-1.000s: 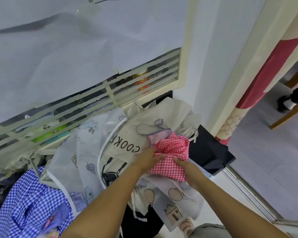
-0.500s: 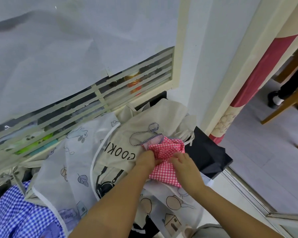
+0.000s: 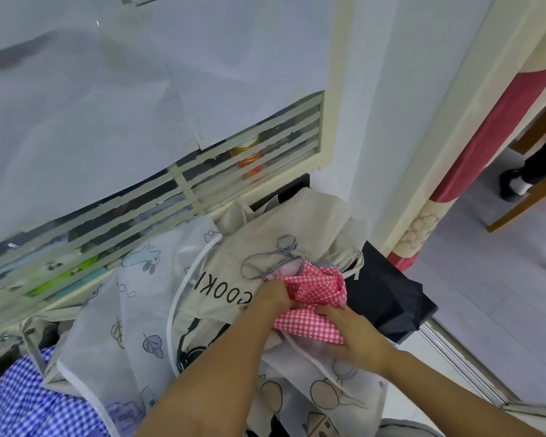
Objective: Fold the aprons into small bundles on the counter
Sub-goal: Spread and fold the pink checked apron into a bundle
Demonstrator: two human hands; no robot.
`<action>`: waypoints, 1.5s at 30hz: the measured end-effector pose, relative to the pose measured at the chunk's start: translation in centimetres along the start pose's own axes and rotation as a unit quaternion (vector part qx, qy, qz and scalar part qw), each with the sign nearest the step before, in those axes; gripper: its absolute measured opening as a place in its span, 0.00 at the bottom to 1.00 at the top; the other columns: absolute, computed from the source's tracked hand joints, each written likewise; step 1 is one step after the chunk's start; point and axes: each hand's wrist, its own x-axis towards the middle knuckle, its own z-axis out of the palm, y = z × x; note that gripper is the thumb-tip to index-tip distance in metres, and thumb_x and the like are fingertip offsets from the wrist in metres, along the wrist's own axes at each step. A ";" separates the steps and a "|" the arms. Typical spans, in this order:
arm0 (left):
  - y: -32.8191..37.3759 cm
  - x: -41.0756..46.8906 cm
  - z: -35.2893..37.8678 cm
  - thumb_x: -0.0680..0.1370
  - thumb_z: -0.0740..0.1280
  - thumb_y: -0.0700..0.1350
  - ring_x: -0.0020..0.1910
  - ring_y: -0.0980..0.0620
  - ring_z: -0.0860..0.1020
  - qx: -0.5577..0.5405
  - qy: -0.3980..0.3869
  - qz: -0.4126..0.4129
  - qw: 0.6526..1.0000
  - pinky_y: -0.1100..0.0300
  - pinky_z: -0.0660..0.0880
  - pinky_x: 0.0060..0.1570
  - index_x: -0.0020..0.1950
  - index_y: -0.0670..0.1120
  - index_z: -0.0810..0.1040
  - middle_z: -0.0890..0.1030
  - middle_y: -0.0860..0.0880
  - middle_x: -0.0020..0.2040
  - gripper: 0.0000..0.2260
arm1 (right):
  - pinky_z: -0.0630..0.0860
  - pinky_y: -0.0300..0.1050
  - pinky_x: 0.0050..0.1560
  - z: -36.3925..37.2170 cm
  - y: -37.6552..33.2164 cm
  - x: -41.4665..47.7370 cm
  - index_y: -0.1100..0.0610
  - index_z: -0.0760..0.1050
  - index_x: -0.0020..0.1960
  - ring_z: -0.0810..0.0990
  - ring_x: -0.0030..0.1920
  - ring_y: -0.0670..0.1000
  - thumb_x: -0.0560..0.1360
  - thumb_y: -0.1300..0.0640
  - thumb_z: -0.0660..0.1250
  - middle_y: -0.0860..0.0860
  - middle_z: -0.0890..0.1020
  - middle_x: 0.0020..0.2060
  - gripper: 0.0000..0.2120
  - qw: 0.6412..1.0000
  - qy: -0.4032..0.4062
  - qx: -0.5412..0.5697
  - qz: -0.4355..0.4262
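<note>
Head view: the red gingham apron (image 3: 316, 288) is seen half-bundled, lying on the beige apron lettered COOKI (image 3: 265, 234), right of centre. Its left side is gripped by the left hand (image 3: 273, 296), fingers curled into the cloth. The near fold is covered by the right hand (image 3: 353, 335); whether it is pinched or merely pressed cannot be told. For a tight bundle, the puffed far part should be flattened before being rolled over, and the striped cord (image 3: 259, 258) tucked inside. A white printed apron (image 3: 133, 294) and a blue gingham apron (image 3: 29, 405) lie unfolded to the left.
</note>
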 end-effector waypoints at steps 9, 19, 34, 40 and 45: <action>-2.0 0.0 -3.2 0.75 0.64 0.62 0.53 0.47 0.78 -0.407 0.003 -0.120 0.906 0.58 0.76 0.47 0.64 0.41 0.74 0.79 0.42 0.59 0.29 | 0.75 0.38 0.55 -4.1 0.9 4.8 0.57 0.72 0.63 0.79 0.57 0.51 0.77 0.60 0.65 0.52 0.79 0.59 0.15 0.911 -0.028 0.327 0.249; 0.3 -0.3 -1.4 0.78 0.61 0.62 0.57 0.45 0.78 -0.204 0.096 -0.082 0.971 0.58 0.76 0.54 0.67 0.43 0.73 0.79 0.43 0.61 0.26 | 0.78 0.54 0.54 -4.1 1.9 8.0 0.58 0.73 0.61 0.80 0.54 0.57 0.75 0.60 0.68 0.55 0.80 0.55 0.15 0.835 0.056 0.395 0.379; 2.1 -1.4 -1.2 0.73 0.72 0.38 0.47 0.43 0.78 -0.704 0.043 -0.175 0.687 0.48 0.79 0.43 0.65 0.37 0.69 0.79 0.40 0.50 0.23 | 0.77 0.47 0.50 -4.8 1.3 9.0 0.62 0.66 0.65 0.80 0.52 0.56 0.76 0.53 0.67 0.58 0.78 0.57 0.22 0.875 0.070 0.235 0.416; 6.0 -3.7 -0.3 0.70 0.69 0.37 0.47 0.41 0.75 -0.853 0.058 -0.130 0.501 0.45 0.74 0.43 0.65 0.34 0.69 0.77 0.37 0.53 0.25 | 0.81 0.51 0.44 -5.1 -0.5 7.2 0.64 0.68 0.62 0.81 0.50 0.57 0.76 0.60 0.67 0.56 0.79 0.54 0.18 0.793 0.080 0.467 0.382; 6.4 -5.4 -1.4 0.72 0.71 0.36 0.49 0.37 0.76 -0.824 0.051 -0.109 0.553 0.40 0.76 0.48 0.55 0.38 0.69 0.76 0.36 0.52 0.15 | 0.82 0.53 0.48 -5.4 -3.9 6.8 0.61 0.69 0.60 0.82 0.52 0.57 0.76 0.59 0.68 0.59 0.79 0.55 0.15 0.788 0.064 0.540 0.290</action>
